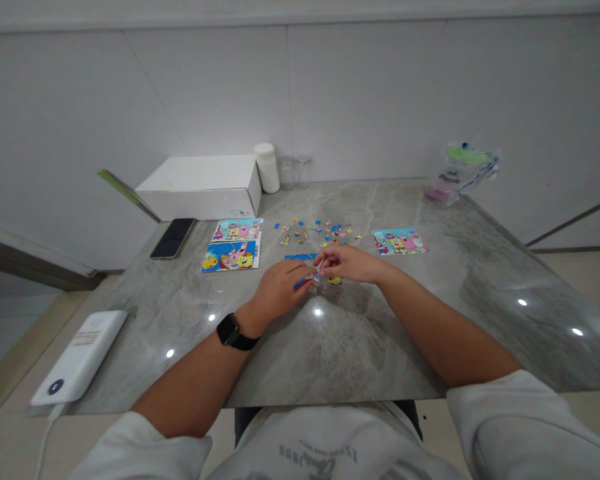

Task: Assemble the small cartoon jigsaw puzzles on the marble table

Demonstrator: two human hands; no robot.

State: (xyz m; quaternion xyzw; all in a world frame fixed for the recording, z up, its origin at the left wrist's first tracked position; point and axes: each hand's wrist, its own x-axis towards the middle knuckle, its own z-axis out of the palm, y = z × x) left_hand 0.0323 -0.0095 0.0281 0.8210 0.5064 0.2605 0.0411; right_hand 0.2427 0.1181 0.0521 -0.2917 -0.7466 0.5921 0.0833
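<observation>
My left hand, with a black watch on its wrist, has its thumb and index finger closed near a blue puzzle piece. Opposite it, the thumb and fingers of my right hand are pinched around a small puzzle piece; the fingertips hide much of it. Beneath and behind both hands lies a blue puzzle section, mostly covered. A yellow puzzle piece rests just below the right hand. Beyond the hands, several loose puzzle pieces are scattered on the grey table.
Left of the pieces lie a cartoon picture sheet and a phone; another cartoon card is at right. Along the back are a white box, a white bottle, clear glasses and a plastic bag. A power bank sits front left.
</observation>
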